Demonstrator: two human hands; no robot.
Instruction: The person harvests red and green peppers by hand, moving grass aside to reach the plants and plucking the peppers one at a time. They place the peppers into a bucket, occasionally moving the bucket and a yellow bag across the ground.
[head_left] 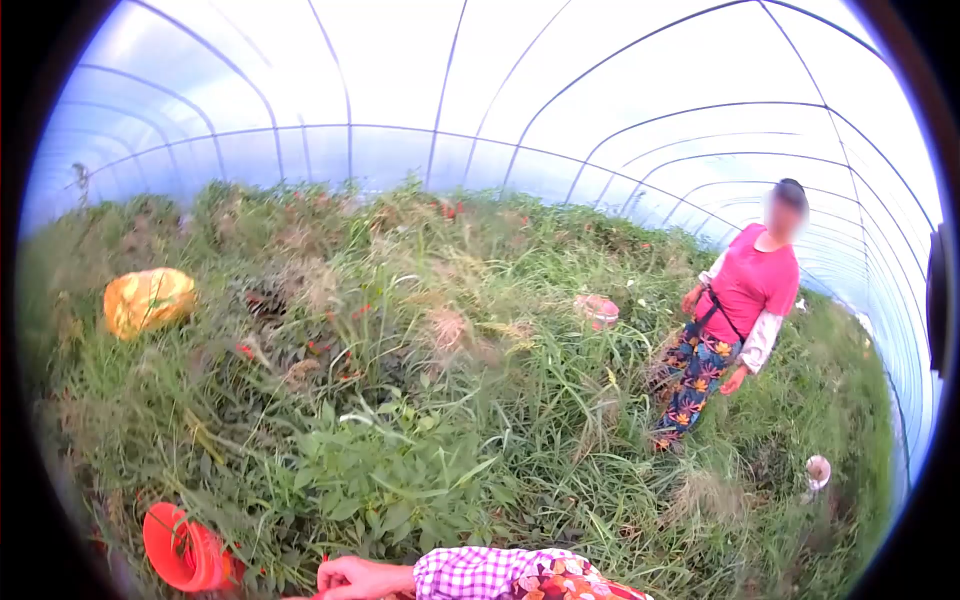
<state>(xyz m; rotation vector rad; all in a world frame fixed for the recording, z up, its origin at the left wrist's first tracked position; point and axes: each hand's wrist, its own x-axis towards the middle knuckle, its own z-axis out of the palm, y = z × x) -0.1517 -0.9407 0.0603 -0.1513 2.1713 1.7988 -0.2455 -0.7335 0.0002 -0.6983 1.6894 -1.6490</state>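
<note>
1. Checked sleeve (480,572) at the bottom edge; one hand (352,577) shows, fingers curled, pinching something red and small. Which hand it is I cannot tell.
2. Orange bucket (182,548) tilted, just beside that hand, among green plants (390,470).
3. Yellow sack (148,298) at the far left.
4. Co-worker's pink shirt (752,280) at the right, standing in grass.

A person in a pink top and floral trousers (745,310) stands at right in tall grass. A yellow-orange sack (148,299) lies at left. A pink container (598,310) sits mid-grass. Arched translucent plastic tunnel sheeting (480,90) spans overhead.
</note>
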